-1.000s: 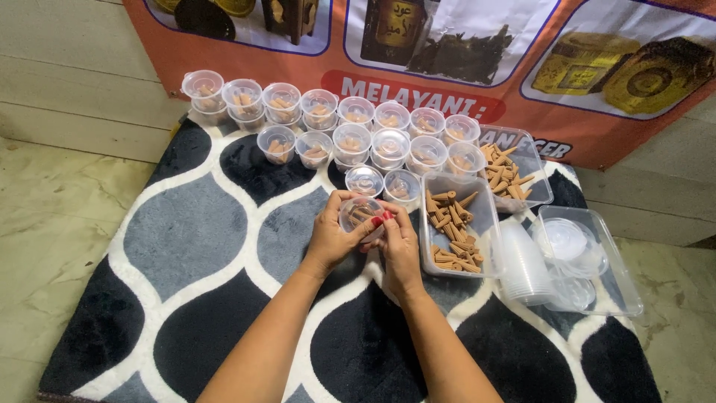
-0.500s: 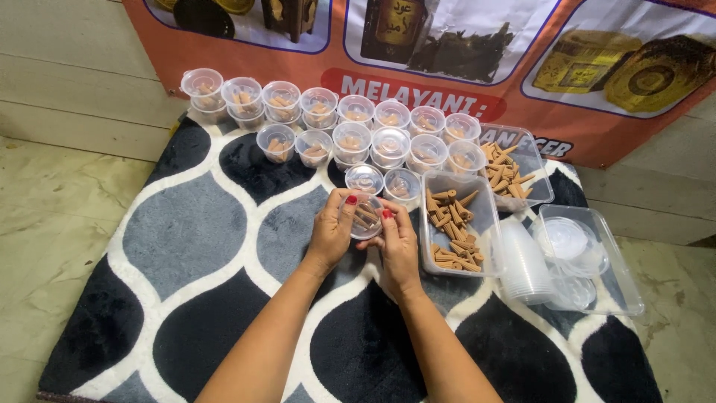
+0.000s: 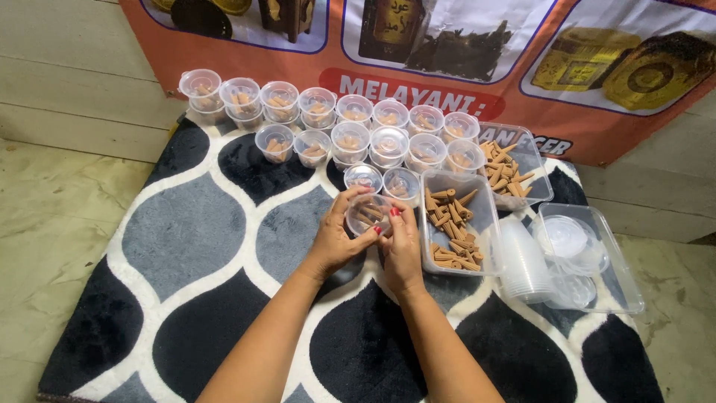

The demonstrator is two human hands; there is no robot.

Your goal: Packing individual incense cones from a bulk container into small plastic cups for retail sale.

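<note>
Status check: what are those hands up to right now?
Left hand and right hand both gripping one small lidded cup of brown cones. Filled cups lined up beyond. Cone tray at right. Nothing blocking.

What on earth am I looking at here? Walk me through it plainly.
One camera, worn on a person's head, looks down at their two bare hands. The left hand and right hand together hold a small round clear plastic cup with a lid, brown cones inside. Underneath lies a plush rug patterned black, grey and white. Behind the hands stand rows of lidded clear cups already filled. To the right sit a clear rectangular tub of loose brown cones, a stack of empty clear cups and a clear tray of lids.
</note>
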